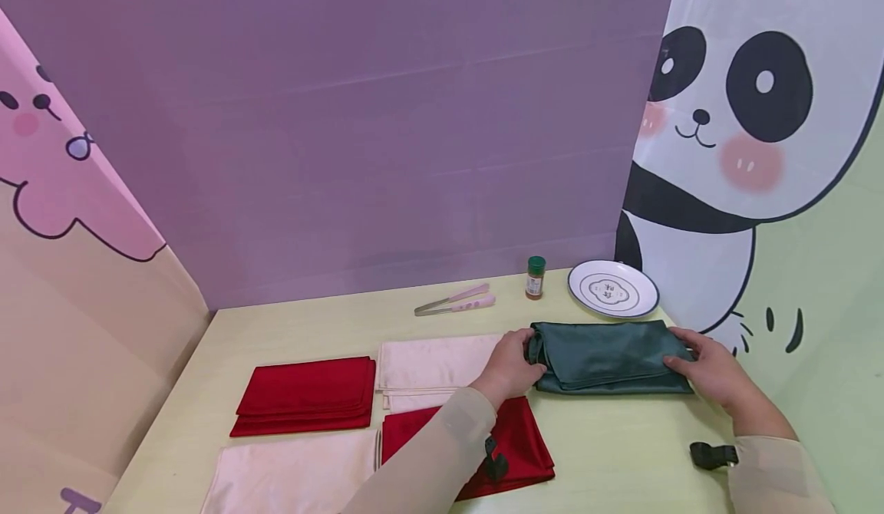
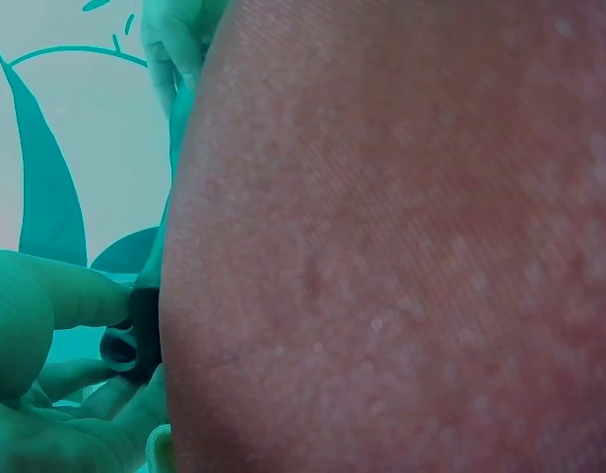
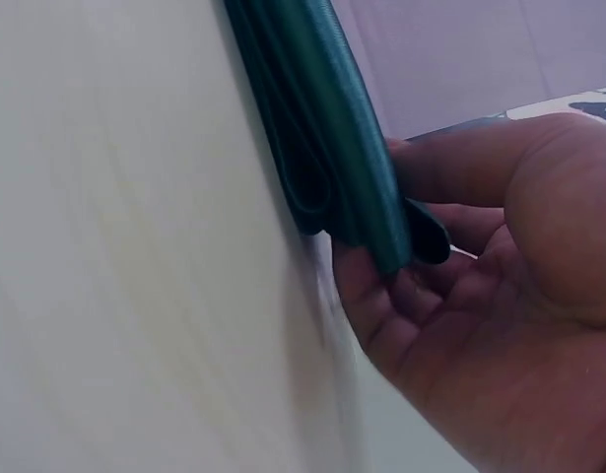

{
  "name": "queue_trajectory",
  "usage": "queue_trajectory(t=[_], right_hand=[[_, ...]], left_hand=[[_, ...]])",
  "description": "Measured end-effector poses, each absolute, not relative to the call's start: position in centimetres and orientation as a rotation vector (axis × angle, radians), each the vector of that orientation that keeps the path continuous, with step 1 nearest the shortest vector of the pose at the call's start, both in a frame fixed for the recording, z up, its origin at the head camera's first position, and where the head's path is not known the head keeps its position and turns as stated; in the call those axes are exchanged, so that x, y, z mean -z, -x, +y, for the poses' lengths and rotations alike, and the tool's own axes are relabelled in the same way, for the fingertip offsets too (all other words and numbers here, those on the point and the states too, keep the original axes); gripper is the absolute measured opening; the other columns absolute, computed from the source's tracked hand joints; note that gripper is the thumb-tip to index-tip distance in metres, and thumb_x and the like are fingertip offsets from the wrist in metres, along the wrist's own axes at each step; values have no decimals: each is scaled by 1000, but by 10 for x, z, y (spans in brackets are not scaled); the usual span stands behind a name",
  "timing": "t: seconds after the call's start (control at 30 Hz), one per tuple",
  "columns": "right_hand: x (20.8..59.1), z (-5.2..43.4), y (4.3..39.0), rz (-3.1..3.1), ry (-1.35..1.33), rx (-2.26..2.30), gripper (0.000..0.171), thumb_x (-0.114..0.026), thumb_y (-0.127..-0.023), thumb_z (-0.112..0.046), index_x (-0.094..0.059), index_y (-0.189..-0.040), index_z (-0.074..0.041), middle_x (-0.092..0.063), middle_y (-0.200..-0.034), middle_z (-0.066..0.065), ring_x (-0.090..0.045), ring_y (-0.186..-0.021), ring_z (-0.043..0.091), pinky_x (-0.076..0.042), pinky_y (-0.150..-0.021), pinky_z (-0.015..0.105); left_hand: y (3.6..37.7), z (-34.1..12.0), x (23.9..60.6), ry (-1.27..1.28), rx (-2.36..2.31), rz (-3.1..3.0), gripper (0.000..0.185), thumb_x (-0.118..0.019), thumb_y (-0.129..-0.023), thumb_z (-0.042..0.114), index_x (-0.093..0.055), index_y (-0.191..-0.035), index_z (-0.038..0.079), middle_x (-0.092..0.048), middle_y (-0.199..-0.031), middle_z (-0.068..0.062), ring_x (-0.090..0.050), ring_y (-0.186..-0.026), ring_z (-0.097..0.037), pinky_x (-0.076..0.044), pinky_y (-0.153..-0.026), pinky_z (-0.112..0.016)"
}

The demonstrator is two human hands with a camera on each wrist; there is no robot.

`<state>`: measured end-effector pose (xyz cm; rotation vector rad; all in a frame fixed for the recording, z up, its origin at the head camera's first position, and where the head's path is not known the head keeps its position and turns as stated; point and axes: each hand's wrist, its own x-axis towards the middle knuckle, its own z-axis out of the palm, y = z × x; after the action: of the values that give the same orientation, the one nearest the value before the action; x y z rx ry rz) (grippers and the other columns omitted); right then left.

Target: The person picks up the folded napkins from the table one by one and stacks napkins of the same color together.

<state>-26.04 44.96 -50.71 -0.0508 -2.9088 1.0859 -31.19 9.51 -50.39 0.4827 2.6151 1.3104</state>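
Observation:
A folded dark green satin cloth (image 1: 615, 354) lies at the right of the table. My left hand (image 1: 509, 368) grips its left end, thumb toward the front and fingers at the back edge. At the opposite end, my right hand (image 1: 714, 370) pinches the cloth's right edge. The right wrist view shows folded layers of the green cloth (image 3: 352, 148) between the thumb and fingers of the right hand (image 3: 519, 236), close to the tabletop. In the left wrist view, a reddish close-up surface covers most of the picture; the left hand (image 2: 46, 345) pinches the cloth's rolled end (image 2: 145, 330).
Two folded red cloths (image 1: 304, 395) and two pale cloths (image 1: 438, 360) lie left of the green one, one red cloth partly under my left forearm. Behind stand tongs (image 1: 456, 301), a green-capped jar (image 1: 535, 278) and a white plate (image 1: 613, 290). Printed walls (image 1: 414, 153) border the table.

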Motion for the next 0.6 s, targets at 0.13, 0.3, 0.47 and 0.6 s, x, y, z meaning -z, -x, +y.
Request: queue_trajectory(t=[0.13, 0.3, 0.47, 0.6], right_hand=[[507, 452, 259, -2909, 60, -1064, 65, -65, -104, -19, -35, -151, 14, -37, -147, 46, -43, -126, 65, -41, -99, 74], [510, 454, 260, -2914, 54, -1030, 64, -66, -103, -19, -37, -150, 15, -41, -146, 45, -49, -122, 63, -45, -96, 72], [511, 455, 260, -2903, 30, -1016, 62, -66, -103, -19, -39, -148, 16, -45, -141, 45, -52, -119, 62, -47, -94, 70], [510, 454, 259, -2896, 10, -1003, 61, -66, -103, -18, -41, -146, 16, -48, -139, 45, -54, -118, 61, -48, -93, 69]], left_hand=[[311, 96, 503, -478, -1289, 2634, 67, -80, -93, 18, -51, -153, 10, -58, -136, -5, -56, -125, -15, -48, -108, -32], [309, 96, 501, -484, -1260, 2657, 69, -81, -91, 17, -51, -153, 9, -58, -137, -5, -56, -125, -16, -48, -108, -31], [308, 96, 500, -470, -1256, 2665, 69, -82, -91, 18, -51, -153, 9, -58, -138, -6, -56, -124, -16, -48, -108, -31], [307, 96, 499, -462, -1251, 2669, 69, -81, -92, 19, -51, -153, 9, -57, -139, -7, -56, -125, -17, -48, -109, -32]])
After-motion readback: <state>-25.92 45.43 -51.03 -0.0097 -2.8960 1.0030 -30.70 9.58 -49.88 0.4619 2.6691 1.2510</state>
